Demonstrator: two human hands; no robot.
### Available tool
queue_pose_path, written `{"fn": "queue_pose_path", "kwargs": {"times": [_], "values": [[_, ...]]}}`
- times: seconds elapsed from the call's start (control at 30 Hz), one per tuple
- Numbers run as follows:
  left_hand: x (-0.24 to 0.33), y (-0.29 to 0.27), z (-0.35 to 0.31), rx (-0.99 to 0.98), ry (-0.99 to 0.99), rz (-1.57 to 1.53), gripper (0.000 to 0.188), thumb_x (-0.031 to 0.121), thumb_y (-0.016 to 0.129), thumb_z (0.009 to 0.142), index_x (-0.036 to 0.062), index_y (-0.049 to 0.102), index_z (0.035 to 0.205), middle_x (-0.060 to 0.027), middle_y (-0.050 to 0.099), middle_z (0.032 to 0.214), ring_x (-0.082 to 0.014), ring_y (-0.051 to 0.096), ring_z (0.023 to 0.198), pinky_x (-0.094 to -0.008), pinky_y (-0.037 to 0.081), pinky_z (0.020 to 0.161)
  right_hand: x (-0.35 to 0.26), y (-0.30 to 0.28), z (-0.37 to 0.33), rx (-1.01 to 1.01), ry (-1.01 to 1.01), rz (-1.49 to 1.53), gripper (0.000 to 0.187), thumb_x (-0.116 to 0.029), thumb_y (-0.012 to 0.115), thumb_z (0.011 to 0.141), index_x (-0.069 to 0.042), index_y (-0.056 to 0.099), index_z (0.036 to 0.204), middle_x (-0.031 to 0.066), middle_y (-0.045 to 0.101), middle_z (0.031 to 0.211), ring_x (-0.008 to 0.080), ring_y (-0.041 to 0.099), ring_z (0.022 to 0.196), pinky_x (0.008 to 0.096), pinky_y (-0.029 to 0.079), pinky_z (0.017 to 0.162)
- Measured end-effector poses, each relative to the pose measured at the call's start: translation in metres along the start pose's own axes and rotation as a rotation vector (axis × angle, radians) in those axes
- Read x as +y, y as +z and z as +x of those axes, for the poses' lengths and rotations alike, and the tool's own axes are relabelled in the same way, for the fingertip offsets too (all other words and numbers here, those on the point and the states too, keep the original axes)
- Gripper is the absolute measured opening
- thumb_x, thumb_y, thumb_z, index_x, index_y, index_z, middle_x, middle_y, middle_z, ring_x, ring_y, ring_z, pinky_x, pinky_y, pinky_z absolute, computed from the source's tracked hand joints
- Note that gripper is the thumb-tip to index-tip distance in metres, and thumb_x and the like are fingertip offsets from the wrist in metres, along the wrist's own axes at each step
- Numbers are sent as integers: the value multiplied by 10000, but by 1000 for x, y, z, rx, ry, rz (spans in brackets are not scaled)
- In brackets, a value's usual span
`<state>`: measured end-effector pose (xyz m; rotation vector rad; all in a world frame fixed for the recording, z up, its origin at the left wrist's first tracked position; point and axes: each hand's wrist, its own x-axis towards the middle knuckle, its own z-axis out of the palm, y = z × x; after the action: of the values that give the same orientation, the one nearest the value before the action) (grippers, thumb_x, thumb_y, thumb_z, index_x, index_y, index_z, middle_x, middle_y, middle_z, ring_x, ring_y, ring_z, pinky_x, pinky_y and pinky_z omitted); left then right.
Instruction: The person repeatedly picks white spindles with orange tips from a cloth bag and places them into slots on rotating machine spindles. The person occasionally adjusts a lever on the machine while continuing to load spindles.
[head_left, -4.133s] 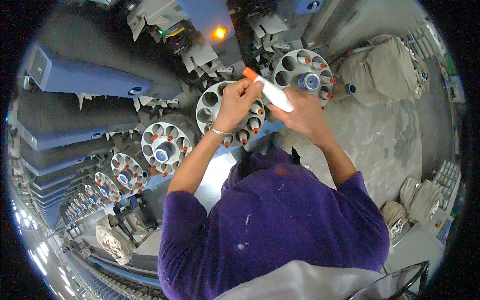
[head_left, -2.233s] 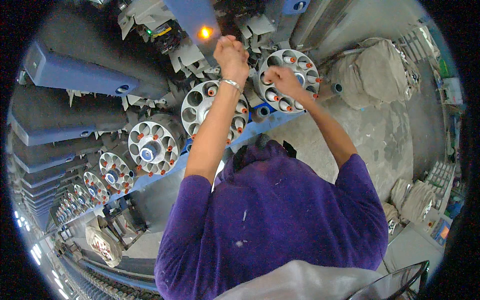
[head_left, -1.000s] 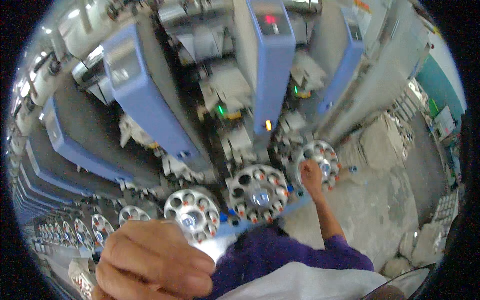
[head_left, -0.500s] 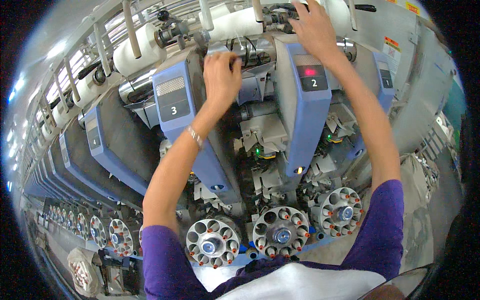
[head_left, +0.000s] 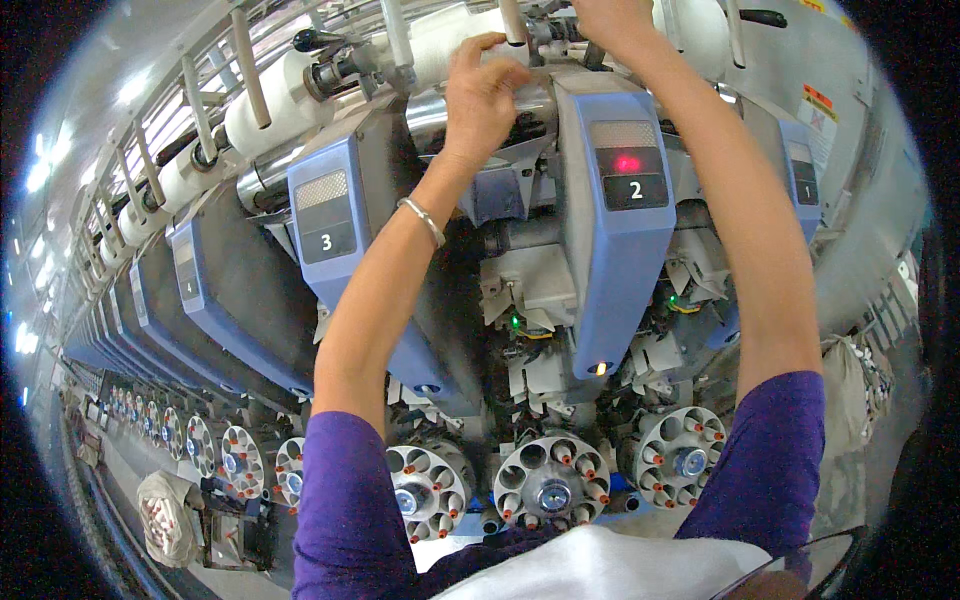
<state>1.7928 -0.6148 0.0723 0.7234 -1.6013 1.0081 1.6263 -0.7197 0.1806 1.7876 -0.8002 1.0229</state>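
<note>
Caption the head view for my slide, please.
Left hand by a white yarn roll, right hand partly cropped at the top, round bobbin holders below.

The left hand (head_left: 484,102) and right hand (head_left: 612,22), earlier together on an orange-tipped white bobbin, are now parted and raised well above the round magazines (head_left: 548,474). The left has moved from the metal drum (head_left: 430,118) up to a white yarn package (head_left: 435,47); the upper edge now cuts off more of the right.

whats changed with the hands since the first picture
The left hand and right hand, now partly cut off, have risen from the round trays toward the white yarn packages. The orange-tipped bobbin they held is no longer seen. The amber lamp stays lit.
</note>
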Motion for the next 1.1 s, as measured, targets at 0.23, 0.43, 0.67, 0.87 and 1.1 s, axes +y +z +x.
{"fn": "queue_pose_path", "kwargs": {"times": [0.23,0.43,0.67,0.87,1.1], "values": [[75,-51,-36,221,-1159,-907,191,214,460,1005,103,538,871,44,382,589,-57,315,476,-238,301,421,3,2,24,-60,53,42,122,-167,667,691,-98,714,779,115,682,810,280,673,794,420,533,675],[166,-99,-137,457,-1889,-1401,192,287,496,988,149,542,864,73,362,575,-48,323,459,-207,247,389,1,1,29,-48,131,25,113,-132,651,698,-85,712,781,134,682,835,301,671,824,416,540,701],[311,-171,-194,-205,-1900,-1006,175,188,544,957,97,622,829,19,556,687,-69,467,560,-212,370,497,-1,-2,20,-51,130,122,102,-105,637,710,-73,704,779,150,672,815,310,666,809,410,539,686],[368,-216,-181,-560,-952,-547,71,-54,552,808,7,574,836,-153,564,767,-339,579,689,-398,477,618,-51,-94,-110,261,-72,486,252,-150,561,866,-46,632,1085,159,618,969,366,570,946,431,447,885],[367,-220,-216,-994,-525,-407,222,-18,590,685,61,558,890,-101,558,792,-288,622,704,-393,497,547,-157,-140,-240,-1019,867,2407,355,-263,491,953,75,596,940,164,642,705,260,653,660,347,560,627]]}}
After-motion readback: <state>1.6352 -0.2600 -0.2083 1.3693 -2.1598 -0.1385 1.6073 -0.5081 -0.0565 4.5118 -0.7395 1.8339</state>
